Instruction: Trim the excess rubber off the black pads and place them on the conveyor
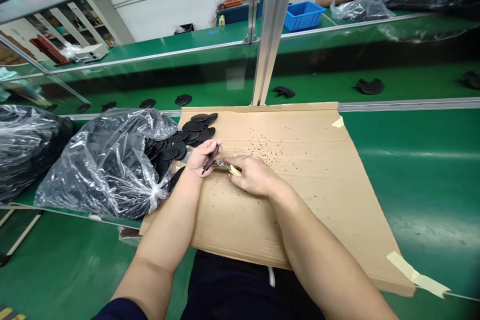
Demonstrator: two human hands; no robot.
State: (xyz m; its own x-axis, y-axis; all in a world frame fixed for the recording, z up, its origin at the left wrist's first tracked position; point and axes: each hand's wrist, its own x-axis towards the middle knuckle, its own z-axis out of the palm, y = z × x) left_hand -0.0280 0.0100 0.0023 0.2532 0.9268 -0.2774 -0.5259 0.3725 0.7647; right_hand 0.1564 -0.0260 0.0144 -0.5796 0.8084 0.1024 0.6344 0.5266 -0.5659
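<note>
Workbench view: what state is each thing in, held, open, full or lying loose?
Left hand: closed on a black piece
Right hand: closed on a tool
Black piece: held, tilted
Tool: held, metal end toward the piece
Clear bag: bulging with dark contents
Black discs: heaped loose beside the bag
Cardboard: flat, speckled
Tape strip: stuck on cardboard's near right corner
Blue bin: upright, open-topped
</note>
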